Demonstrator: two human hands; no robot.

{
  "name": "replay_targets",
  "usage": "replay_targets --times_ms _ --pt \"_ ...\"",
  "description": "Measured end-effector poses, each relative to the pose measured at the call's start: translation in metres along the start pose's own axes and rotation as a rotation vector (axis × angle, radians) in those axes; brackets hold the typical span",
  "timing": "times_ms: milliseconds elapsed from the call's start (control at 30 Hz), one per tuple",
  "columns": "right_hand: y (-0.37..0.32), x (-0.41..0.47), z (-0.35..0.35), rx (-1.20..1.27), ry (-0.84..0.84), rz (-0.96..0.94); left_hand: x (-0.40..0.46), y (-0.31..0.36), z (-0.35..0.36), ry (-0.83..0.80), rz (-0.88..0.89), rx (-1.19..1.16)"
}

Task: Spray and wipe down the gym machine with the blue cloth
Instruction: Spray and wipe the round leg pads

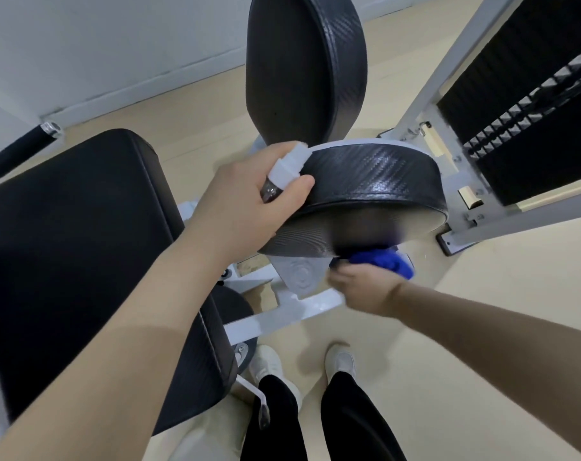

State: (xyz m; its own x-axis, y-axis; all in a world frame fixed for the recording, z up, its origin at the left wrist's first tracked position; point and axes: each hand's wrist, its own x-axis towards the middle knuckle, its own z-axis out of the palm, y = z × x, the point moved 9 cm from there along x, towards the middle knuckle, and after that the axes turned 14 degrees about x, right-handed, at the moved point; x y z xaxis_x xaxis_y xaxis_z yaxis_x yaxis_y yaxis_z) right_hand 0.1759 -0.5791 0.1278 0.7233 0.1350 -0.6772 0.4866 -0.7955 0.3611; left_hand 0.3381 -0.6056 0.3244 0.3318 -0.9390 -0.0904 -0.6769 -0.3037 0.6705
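Two hands: both are working at the lower black pad (pixel 375 188) of the gym machine (pixel 425 134), one on each side of it.
Left hand (pixel 246 197): it is curling its fingers and thumb around a small spray bottle (pixel 282 174) – the white nozzle is sticking up past the knuckles, against the pad's left edge, and the dark body is mostly hidden in the palm.
Right hand (pixel 359 287): it is gripping the blue cloth (pixel 382 261) with fingers bunched on it; the hand is blurred, so the exact finger positions cannot be told.
Blue cloth: it is sitting crumpled just under the pad's lower front edge, touching or nearly touching the underside – which of the two cannot be told through the blur.
Upper pad (pixel 305 68): it is standing upright behind the lower one, black with a woven texture.
Seat (pixel 83 244): a large black cushion is lying to the left, under the left forearm.
Weight stack (pixel 522 94): it is showing at the upper right inside the white frame.
Roller (pixel 19 148): a black foam roller with a metal end is lying at the far left.
Floor (pixel 498 294): pale tan, with the person's two white shoes (pixel 340 361) and dark trouser legs standing near the bottom centre.
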Motion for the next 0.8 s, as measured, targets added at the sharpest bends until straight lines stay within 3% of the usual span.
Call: replay_targets --times_ms 67,133,200,333,400,467,667,800 --pt "0.001 0.029 -0.068 0.043 0.230 0.005 -0.002 -0.001 0.001 -0.004 -0.012 -0.004" --pt "0.026 0.042 -0.144 0.210 0.464 0.129 0.001 -0.001 0.001 -0.021 -0.031 0.021" --pt "0.058 0.031 -0.178 0.363 0.576 0.217 0.005 0.002 0.001 -0.047 -0.034 0.083" --pt "0.034 0.010 -0.100 0.188 0.259 0.137 0.011 0.002 0.006 -0.105 -0.043 0.023" --pt "0.030 -0.024 -0.060 0.248 0.100 0.121 0.013 0.003 0.006 -0.132 -0.035 0.016" --pt "0.040 -0.057 -0.050 0.300 0.122 0.166 0.015 0.006 0.007 -0.167 -0.034 0.006" --pt "0.105 -0.125 -0.135 0.626 0.702 0.397 0.013 0.005 0.010 -0.300 -0.068 0.007" --pt "0.153 -0.152 -0.165 0.724 0.868 0.569 0.014 0.002 0.015 -0.451 -0.082 0.008"
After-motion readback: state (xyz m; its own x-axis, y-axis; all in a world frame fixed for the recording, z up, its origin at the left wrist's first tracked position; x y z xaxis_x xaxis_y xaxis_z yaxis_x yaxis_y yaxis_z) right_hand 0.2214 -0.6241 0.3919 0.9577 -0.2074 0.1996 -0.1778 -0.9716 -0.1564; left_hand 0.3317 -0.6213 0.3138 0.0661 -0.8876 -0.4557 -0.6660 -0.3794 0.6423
